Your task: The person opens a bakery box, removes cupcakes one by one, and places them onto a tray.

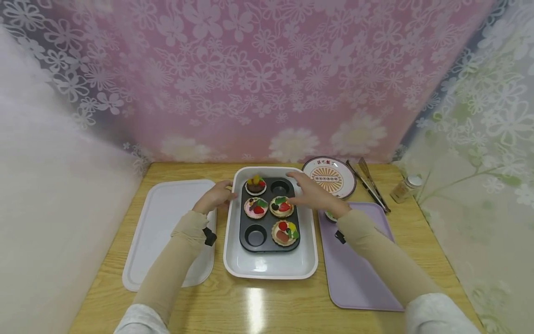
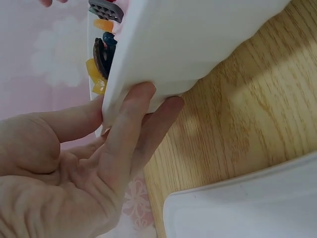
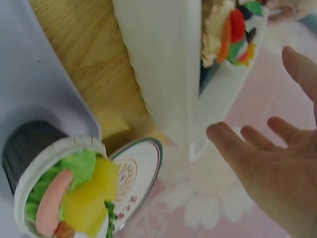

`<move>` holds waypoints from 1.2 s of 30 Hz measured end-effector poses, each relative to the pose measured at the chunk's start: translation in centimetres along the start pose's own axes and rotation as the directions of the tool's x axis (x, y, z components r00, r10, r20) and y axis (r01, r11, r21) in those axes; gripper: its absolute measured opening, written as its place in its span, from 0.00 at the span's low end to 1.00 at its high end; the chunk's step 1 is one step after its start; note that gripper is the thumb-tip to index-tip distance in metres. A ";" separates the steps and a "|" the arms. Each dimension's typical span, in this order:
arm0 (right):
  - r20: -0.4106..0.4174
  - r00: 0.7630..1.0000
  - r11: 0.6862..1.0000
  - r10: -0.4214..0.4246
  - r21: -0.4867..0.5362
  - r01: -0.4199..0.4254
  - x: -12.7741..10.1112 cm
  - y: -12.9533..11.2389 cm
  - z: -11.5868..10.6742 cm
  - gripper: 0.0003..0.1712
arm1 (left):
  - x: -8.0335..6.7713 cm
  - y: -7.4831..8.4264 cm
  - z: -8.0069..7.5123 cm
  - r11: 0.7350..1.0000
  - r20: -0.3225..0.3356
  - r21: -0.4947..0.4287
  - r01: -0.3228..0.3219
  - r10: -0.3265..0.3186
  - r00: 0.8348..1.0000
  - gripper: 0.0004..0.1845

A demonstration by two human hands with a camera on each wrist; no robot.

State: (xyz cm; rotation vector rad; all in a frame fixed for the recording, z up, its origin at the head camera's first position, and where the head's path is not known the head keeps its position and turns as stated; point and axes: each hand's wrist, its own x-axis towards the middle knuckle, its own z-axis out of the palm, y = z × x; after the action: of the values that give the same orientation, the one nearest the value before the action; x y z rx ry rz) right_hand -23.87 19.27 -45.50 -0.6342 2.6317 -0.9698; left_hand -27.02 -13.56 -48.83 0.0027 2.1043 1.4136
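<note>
A white rectangular tub stands mid-table with a dark muffin tin inside. Toy tarts sit in several cups, among them a chocolate one, a pink-cream one and a strawberry one; the upper right and lower left cups are empty. My left hand grips the tub's left rim, thumb on the edge and fingers against the outer wall in the left wrist view. Over the tub's right side hovers my right hand, fingers spread, holding nothing; the right wrist view shows it apart from the wall.
A white tray lies to the left, a purple tray to the right. On the purple one stands a dark cup of toy food, mostly hidden in the head view. A patterned plate, tongs and a jar stand behind.
</note>
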 end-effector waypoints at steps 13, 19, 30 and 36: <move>0.128 0.992 0.998 0.000 -0.062 0.008 1.2 0.0 3.2 0.46 | 0.0 -0.1 0.4 0.998 -0.041 0.058 -0.001 0.003 0.999 0.27; 0.163 0.986 0.993 -0.022 -0.115 0.041 1.3 -0.1 3.7 0.41 | 0.4 -0.3 0.1 0.998 -0.041 0.067 0.017 -0.014 0.999 0.28; 0.167 0.986 0.991 0.003 -0.134 0.020 1.4 0.1 4.2 0.38 | 0.2 -0.2 0.1 0.998 -0.034 0.066 0.015 -0.013 0.999 0.28; 0.162 0.987 0.991 0.005 -0.135 0.017 1.6 0.2 4.3 0.36 | 0.2 -0.1 0.1 0.999 -0.029 0.030 0.028 -0.027 0.999 0.27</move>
State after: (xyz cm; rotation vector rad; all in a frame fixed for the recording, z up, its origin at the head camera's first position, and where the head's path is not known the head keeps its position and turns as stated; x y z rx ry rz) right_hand -23.62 16.30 -48.93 -0.7206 2.5672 -0.7121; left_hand -27.13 -13.41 -49.03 -0.0343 2.1406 1.3728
